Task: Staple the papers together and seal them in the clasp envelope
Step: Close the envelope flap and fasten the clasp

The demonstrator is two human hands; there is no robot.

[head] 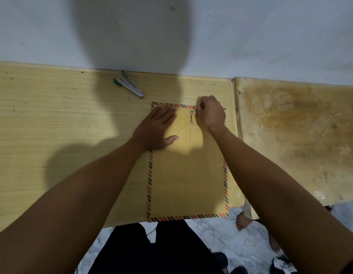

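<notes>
A brown clasp envelope (pixel 187 175) with a red-and-blue striped border lies flat on the wooden table (pixel 63 119), its flap end away from me. My left hand (pixel 155 128) presses flat on its upper left part, fingers spread. My right hand (pixel 210 113) pinches the thin string of the clasp (pixel 191 116) beside the upper button near the envelope's top edge. The papers are not visible. A silver stapler with green ends (pixel 129 86) lies on the table behind the envelope, to the left.
A white wall (pixel 250 36) rises right behind the table. A second, stained wooden table (pixel 300 135) abuts on the right. Below the near edge I see dark trousers, a bare foot (pixel 243 222) and a marbled floor.
</notes>
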